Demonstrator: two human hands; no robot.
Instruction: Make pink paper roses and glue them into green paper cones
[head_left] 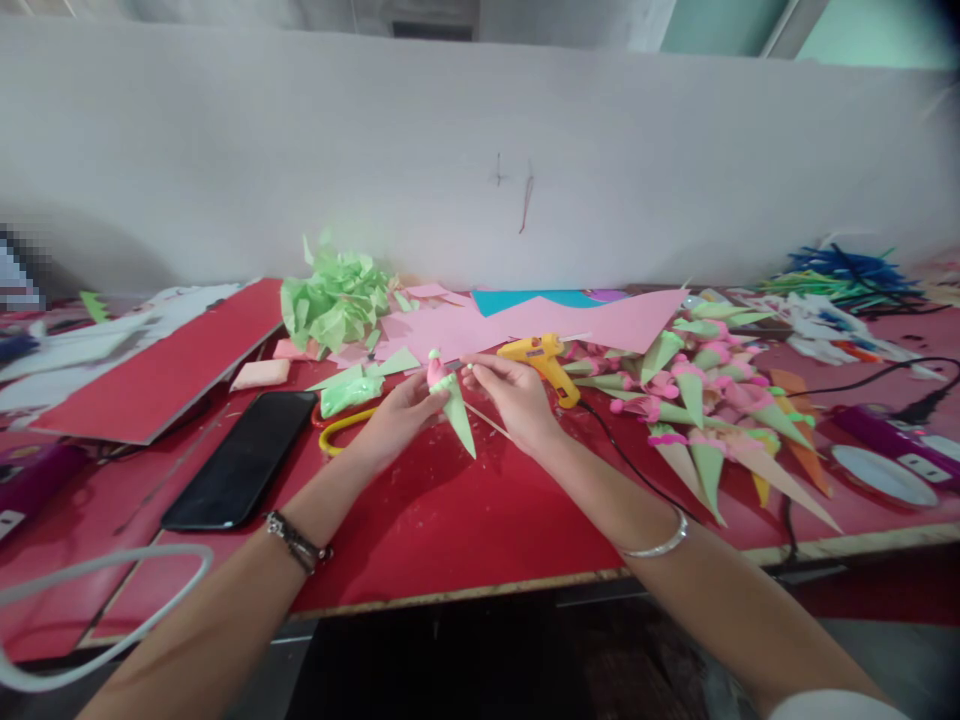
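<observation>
Near the middle of the red table, my left hand (pixel 401 415) holds a small light-green paper cone (pixel 460 420) between thumb and fingers. The cone points down and carries a pink piece (pixel 436 372) with a pale green ball on top. Close beside its right side is my right hand (pixel 514 395), thumb and forefinger pinched on a tiny pale green bit (pixel 469 369). A thin stick (pixel 489 420) runs from the cone toward the right palm. Behind my right hand lies a yellow glue gun (pixel 547 362), its black cord trailing right.
Many finished-looking paper cones (pixel 705 385) are heaped on the right. A black phone (pixel 241 460), yellow-handled scissors (pixel 341 430) and a green packet (pixel 351 395) lie left. Behind are crumpled green paper (pixel 337 300) and pink sheets (pixel 600 325). The table's edge (pixel 465 598) is in front.
</observation>
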